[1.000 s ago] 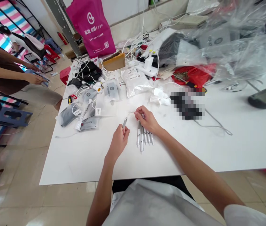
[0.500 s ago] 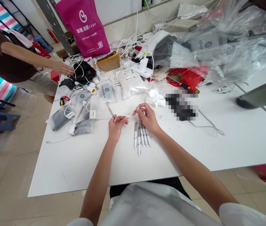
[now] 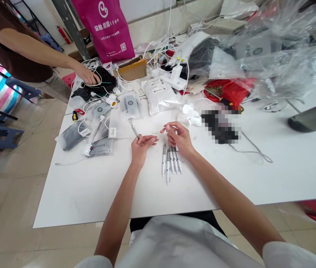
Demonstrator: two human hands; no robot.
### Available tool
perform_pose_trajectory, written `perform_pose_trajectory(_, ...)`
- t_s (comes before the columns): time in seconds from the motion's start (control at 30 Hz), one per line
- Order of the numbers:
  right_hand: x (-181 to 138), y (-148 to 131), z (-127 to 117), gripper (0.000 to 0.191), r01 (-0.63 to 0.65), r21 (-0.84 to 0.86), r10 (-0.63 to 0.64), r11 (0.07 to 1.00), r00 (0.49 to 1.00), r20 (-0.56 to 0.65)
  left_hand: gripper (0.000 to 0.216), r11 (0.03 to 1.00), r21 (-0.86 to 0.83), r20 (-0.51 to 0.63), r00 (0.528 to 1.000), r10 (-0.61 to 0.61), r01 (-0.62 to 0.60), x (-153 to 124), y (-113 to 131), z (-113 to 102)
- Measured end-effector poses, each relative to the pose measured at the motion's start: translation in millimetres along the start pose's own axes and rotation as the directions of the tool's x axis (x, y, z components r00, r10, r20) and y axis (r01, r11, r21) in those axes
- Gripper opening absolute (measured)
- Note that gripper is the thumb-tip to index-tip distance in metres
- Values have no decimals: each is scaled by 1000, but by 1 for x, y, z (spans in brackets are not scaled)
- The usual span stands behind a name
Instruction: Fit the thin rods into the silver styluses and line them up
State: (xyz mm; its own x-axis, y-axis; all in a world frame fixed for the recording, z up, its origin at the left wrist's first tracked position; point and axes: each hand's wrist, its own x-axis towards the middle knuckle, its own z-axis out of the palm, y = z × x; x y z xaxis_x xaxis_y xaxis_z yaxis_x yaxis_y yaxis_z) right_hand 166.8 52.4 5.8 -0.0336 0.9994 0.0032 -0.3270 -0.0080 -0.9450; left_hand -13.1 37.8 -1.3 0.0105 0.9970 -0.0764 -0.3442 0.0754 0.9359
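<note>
My left hand (image 3: 142, 148) lies palm up on the white table (image 3: 91, 193), with a slim metal tool with a forked tip (image 3: 133, 128) pinched at its thumb side and pointing up and left. My right hand (image 3: 178, 139) hovers a little to the right, its fingertips pinched together. Whether they hold anything thin is hard to see. Just below that hand, several white-and-silver pens (image 3: 171, 162) lie side by side, partly hidden by it at their upper ends.
Packaged black cables in clear sleeves (image 3: 98, 111), a white foil pouch (image 3: 159, 96), a cardboard box (image 3: 132, 69), a power strip (image 3: 171, 79) and tangled white cords crowd the far table. A co-worker's hand (image 3: 87, 76) rests on a black bundle (image 3: 99, 80). Plastic sheeting (image 3: 269, 56) covers the far right.
My left hand has moved left and turned palm up, and the tool now tilts up-left. The co-worker's hand has come over the black bundle on the table.
</note>
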Motion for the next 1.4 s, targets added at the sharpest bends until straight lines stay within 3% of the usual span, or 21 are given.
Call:
perform_pose_trajectory(0.23, -3, 0, 2, 40, -17, 15, 17, 1000, 999, 32, 66, 1000, -8, 19, 1000, 16, -16, -1, -1, 0)
perform_pose_trajectory(0.47, -7, -2, 5, 37, 17, -141, -10, 990, 999, 51, 66, 1000, 3, 16, 1000, 20, -20, -4, -1, 1)
perform_pose_trajectory(0.9, -9, -7, 7, 40, -10, -171, 18, 985, 999, 46, 64, 999, 42, 8, 1000, 28, -28, -4, 0, 3)
perform_pose_trajectory(1.1, -5, -7, 0, 44, -22, -305, 43, 952, 997, 61, 64, 999, 7, -64, 997, 46, -46, -1, -2, -1)
perform_pose_trajectory(1.4, -4, 3, -7, 39, 218, -565, -72, 796, 960, 269, 69, 999, 29, -52, 998, 41, -40, -3, 1, 0)
